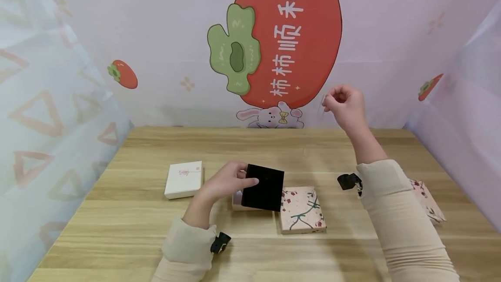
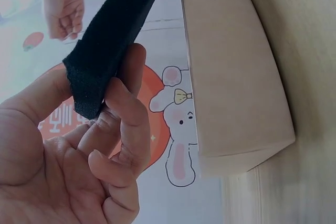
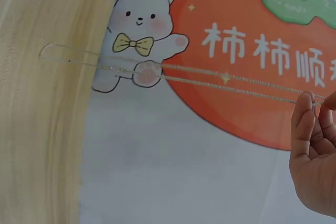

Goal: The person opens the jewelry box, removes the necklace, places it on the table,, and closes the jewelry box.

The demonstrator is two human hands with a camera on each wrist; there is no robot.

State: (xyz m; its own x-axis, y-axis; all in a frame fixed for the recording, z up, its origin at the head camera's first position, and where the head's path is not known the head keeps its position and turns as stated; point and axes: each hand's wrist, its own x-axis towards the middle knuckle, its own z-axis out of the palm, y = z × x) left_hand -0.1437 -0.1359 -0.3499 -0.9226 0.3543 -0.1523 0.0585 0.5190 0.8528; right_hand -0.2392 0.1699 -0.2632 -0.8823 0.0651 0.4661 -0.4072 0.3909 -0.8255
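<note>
Left hand (image 1: 227, 182) low and pinching, right hand (image 1: 349, 107) raised well above it, pinching

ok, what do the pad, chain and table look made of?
Pad: probably foam with a velvety face; matte black, slightly fuzzy edges.
Chain: likely metal, shiny; thin pale strands with small glints.
Table: wood or wood-look laminate, low sheen; streaky grain shows, can't tell which.

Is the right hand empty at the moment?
No, the right wrist view shows the right hand pinching a thin chain that hangs from its fingertips in a long, narrow loop.
</note>
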